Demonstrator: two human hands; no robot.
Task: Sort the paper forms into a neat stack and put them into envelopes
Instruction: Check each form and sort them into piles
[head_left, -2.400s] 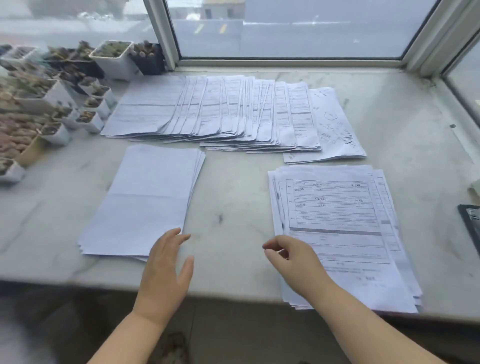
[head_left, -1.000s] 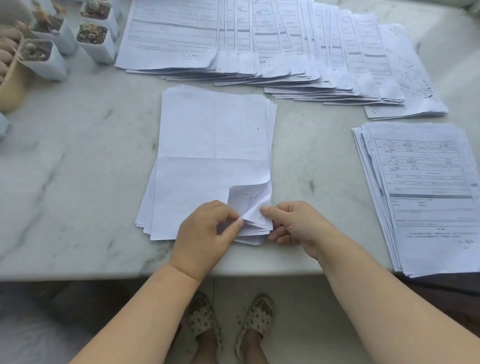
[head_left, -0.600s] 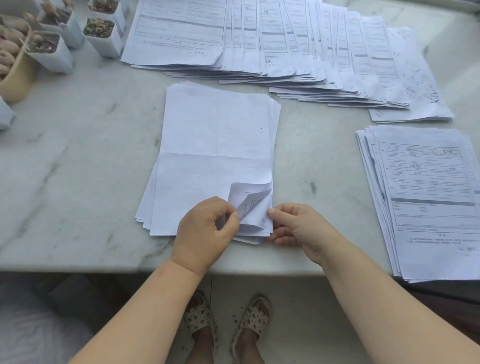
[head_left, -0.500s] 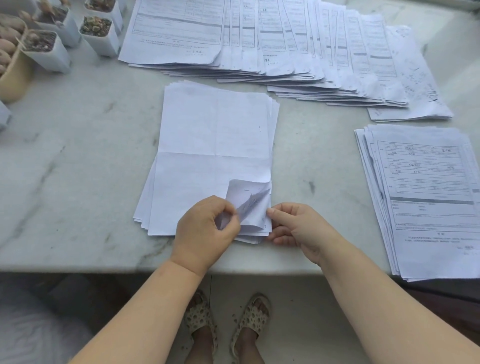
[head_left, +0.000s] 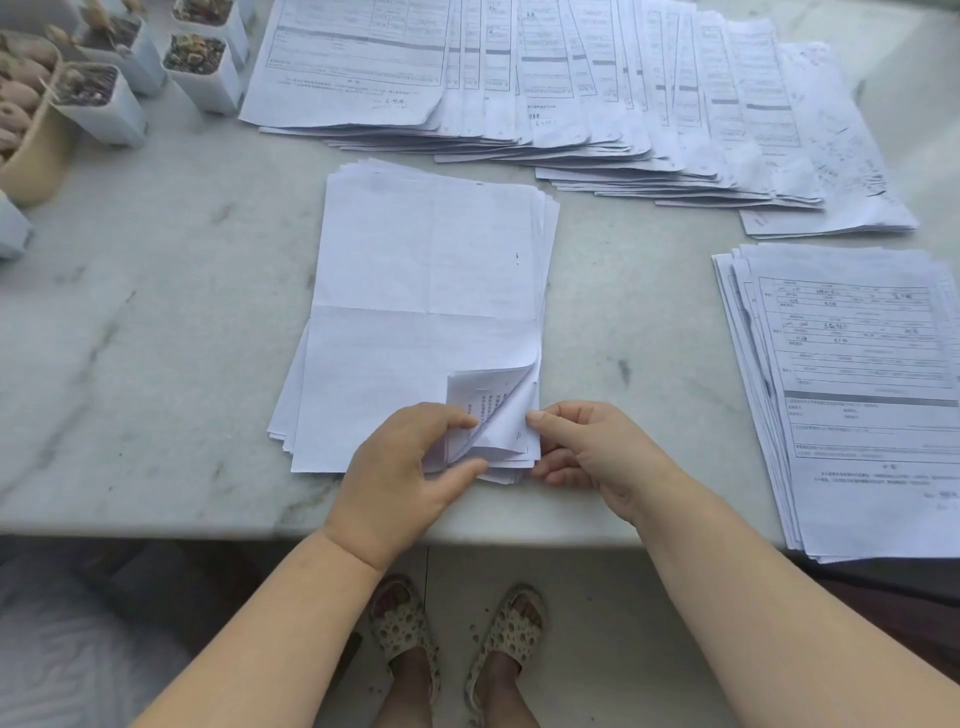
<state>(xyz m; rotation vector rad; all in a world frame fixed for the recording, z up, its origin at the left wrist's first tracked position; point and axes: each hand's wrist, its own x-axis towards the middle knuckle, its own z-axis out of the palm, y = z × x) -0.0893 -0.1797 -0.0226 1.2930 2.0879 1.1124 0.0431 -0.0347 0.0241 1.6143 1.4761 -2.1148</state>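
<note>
A face-down stack of white forms (head_left: 426, 312) lies in the middle of the marble sill. Its near right corner is curled up, showing print underneath. My left hand (head_left: 400, 478) pinches that lifted corner between thumb and fingers. My right hand (head_left: 587, 457) sits at the stack's near right corner, with the forefinger pressing on the sheets below. A printed, face-up stack of forms (head_left: 852, 395) lies to the right. A long fanned row of forms (head_left: 571, 88) runs along the back.
Small white plant pots (head_left: 202, 67) and a beige pot (head_left: 31, 150) stand at the back left. The marble sill (head_left: 156, 322) ends just before my wrists; my sandalled feet (head_left: 457, 634) show on the floor below.
The view shifted from the right stack to the face-down one. Both hands came to its near right corner, and my left hand has peeled the corner up a little further.
</note>
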